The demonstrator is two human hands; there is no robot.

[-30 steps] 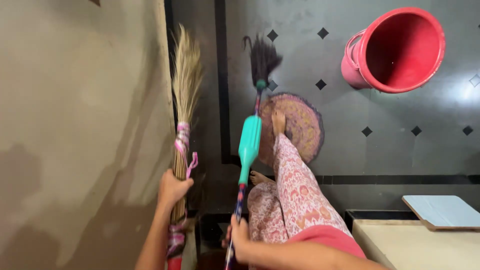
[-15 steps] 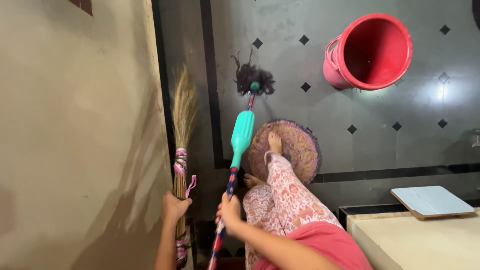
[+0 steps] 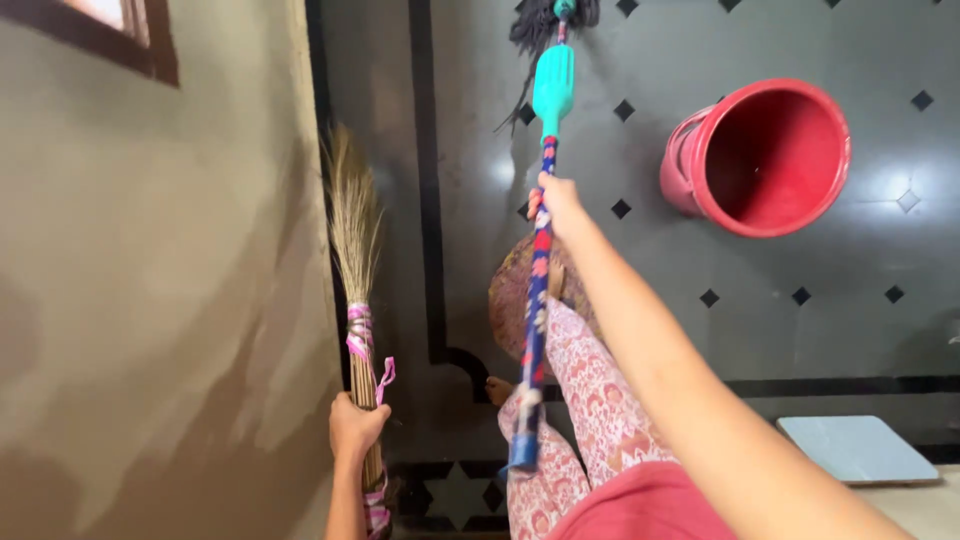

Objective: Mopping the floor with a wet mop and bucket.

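My left hand (image 3: 355, 428) grips the bound stalk handle of a straw broom (image 3: 353, 262) that stands next to the beige wall, its bristles pointing away from me. My right hand (image 3: 556, 203) is stretched out forward and closed on the blue-and-red patterned stick of a mop (image 3: 537, 290). The mop has a teal plastic collar (image 3: 552, 88), and its dark string head (image 3: 545, 18) reaches the top edge of the view over the dark floor. My leg in patterned pink trousers (image 3: 585, 400) stands below, with one foot on a round woven mat (image 3: 515, 300).
A red plastic bucket (image 3: 765, 155) stands on the dark tiled floor to the right of the mop. A beige wall (image 3: 150, 300) fills the left side, with a window frame at its top. A pale blue board (image 3: 858, 448) lies at the lower right.
My right arm has reached forward, sliding up the mop stick and pushing the mop head farther away to the top of the view. The broom in my left hand stays by the wall.
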